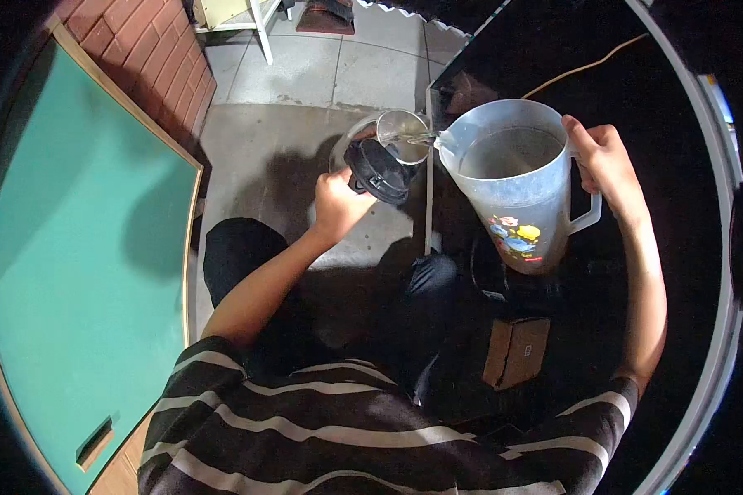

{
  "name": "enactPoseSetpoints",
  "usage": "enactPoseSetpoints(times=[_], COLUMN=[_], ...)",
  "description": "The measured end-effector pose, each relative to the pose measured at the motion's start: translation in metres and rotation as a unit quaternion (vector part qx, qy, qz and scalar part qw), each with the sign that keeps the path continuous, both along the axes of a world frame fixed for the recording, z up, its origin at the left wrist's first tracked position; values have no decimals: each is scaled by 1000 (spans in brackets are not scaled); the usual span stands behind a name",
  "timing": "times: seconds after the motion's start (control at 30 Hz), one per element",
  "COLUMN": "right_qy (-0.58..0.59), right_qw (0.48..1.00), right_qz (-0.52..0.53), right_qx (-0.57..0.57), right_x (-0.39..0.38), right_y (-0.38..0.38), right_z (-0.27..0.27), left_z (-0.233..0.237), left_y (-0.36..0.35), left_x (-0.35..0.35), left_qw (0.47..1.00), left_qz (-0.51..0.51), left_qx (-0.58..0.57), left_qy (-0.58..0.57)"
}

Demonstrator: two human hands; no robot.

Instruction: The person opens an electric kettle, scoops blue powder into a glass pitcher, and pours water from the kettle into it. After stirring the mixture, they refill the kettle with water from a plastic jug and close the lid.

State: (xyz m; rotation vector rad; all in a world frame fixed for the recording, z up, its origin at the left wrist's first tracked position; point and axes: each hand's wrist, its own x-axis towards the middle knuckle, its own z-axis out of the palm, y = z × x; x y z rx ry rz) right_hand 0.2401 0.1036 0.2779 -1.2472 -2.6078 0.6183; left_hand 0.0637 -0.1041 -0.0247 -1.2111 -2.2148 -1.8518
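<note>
My right hand (607,165) is closed on the handle of a large translucent pitcher (512,190) with a flower print. The pitcher tilts left, and water runs from its spout into the round mouth of a clear glass container (403,125). My left hand (338,205) is closed around the handle of that container, whose black lid or handle part (380,172) sits just above my fingers. Much of the container is hidden behind the black part.
A green board (91,214) with a wooden frame stands at the left, beside a brick wall (144,62). A small cardboard box (516,353) lies on the dark surface at the right. A yellowish cable (586,66) and a white-legged stand (262,37) are farther off.
</note>
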Motion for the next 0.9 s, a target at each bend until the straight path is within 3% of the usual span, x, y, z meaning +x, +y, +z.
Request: enactPoseSetpoints(times=[0.53,0.7,0.8,0.9], right_qy=[-28,-16,-33,-47], right_qw=[1000,1000,999,998], right_qz=[2,-8,-6,-18], right_qx=[12,18,33,46], right_x=[0,-1,-2,-3], right_y=[1,-1,-3,-1], right_z=[5,3,4,4], left_z=[-8,-3,-4,-2], left_y=[2,3,5,7], left_x=[1,3,3,0], left_qw=[999,999,999,1000], left_qz=[26,2,19,-6], left_qx=[-14,-14,-10,21], left_qy=[42,-34,33,0])
